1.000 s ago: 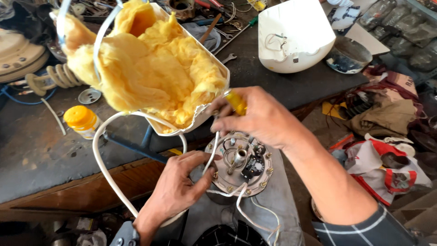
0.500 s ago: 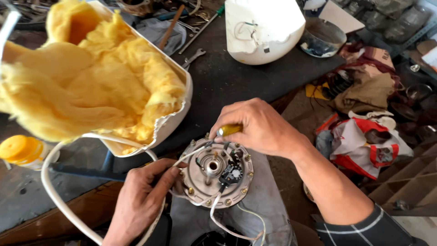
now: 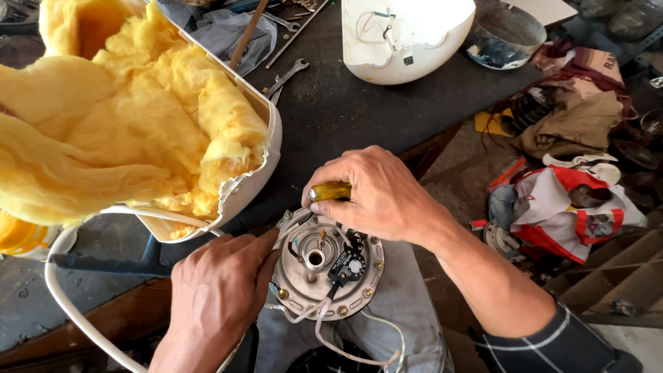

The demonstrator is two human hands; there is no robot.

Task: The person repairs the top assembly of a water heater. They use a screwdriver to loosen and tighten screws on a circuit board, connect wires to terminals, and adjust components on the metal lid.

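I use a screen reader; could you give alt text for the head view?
The right hand grips a yellow-handled tool over a round metal plate with wires, steadied by the left hand. Beside them sits a white casing stuffed with yellow insulation.

Worktop [image 3: 345, 117]: dark, scuffed, with a worn wooden edge at 8 o'clock. On it: my white casing [image 3: 255, 186] packed with yellow insulation at 10 o'clock; white domed shell [image 3: 407, 41] at 12 o'clock; spanner [image 3: 286, 74] between the two; grey round bowl [image 3: 501, 34] at 1 o'clock; crumpled clear plastic [image 3: 221, 34] at 11 o'clock.

Right hand [image 3: 376, 193] lowered (onto plate [image 3: 324, 266]).
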